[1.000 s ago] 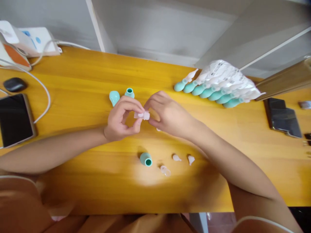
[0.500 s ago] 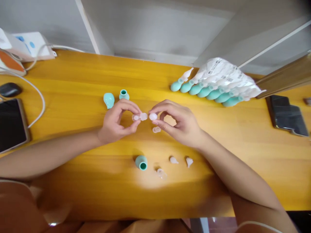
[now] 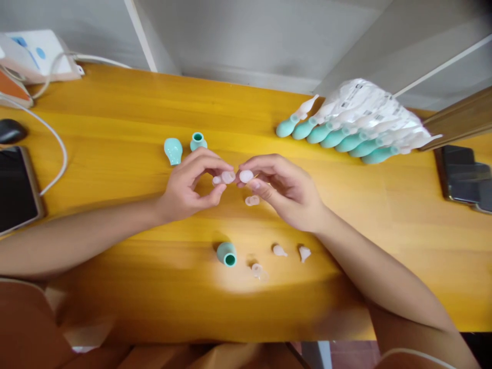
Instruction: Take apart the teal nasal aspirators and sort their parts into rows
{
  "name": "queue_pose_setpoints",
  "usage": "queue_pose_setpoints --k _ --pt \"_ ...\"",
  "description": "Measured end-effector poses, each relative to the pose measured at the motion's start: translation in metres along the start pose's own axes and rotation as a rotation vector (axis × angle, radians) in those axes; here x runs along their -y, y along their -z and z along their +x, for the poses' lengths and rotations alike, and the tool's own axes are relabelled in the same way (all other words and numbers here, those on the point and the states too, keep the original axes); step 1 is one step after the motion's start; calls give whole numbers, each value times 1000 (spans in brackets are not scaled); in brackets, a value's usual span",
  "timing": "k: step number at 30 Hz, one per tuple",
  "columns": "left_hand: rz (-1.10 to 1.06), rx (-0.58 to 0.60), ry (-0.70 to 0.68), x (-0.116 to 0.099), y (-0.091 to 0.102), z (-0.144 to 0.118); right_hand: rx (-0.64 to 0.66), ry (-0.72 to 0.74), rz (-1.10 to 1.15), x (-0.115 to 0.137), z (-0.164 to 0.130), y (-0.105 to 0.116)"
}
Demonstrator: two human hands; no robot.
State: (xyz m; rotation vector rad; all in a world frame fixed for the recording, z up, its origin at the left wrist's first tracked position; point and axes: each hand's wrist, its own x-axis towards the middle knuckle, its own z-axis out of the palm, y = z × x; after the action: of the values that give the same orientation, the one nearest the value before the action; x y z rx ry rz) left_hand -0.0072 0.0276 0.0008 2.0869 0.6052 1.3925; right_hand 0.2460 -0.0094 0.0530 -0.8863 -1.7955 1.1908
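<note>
Between the thumb and fingers of my left hand (image 3: 196,179) is a clear plastic connector (image 3: 228,177), its open end tilted toward my right hand. My right hand (image 3: 286,192) pinches a small whitish nozzle tip (image 3: 246,176), its round end facing me. The two pieces are close together but apart. Below them on the table lies another clear connector (image 3: 252,200). Nearer to me are an open-mouthed teal bulb (image 3: 226,254), a clear connector (image 3: 257,270) and two whitish tips, one round (image 3: 279,250) and one flared (image 3: 304,253).
Two teal bulbs, one lying (image 3: 173,151) and one upright (image 3: 198,141), are beyond my left hand. At the back right, a row of teal bulbs with nozzles (image 3: 334,138) leans by a plastic bag (image 3: 369,105). Phones (image 3: 461,174), a tablet (image 3: 17,189) and a mouse (image 3: 11,131) flank the table.
The connector in my left hand has turned so its open end shows more. My left fingers have shifted along it, and the tip in my right hand is tilted slightly. The view has shifted a little.
</note>
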Motion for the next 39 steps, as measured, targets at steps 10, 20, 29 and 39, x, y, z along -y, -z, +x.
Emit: queue_pose_setpoints --k 10,20,29,39 --pt "-187 -76 102 1 -7 -1 -105 -17 -103 -6 3 6" --pt "-143 -48 91 -2 -3 2 -116 91 -226 -7 5 6" --pt "-227 8 122 -5 -1 2 -122 264 -244 -5 4 6" --pt "-326 47 187 -7 -2 1 -182 425 -416 -7 6 10"
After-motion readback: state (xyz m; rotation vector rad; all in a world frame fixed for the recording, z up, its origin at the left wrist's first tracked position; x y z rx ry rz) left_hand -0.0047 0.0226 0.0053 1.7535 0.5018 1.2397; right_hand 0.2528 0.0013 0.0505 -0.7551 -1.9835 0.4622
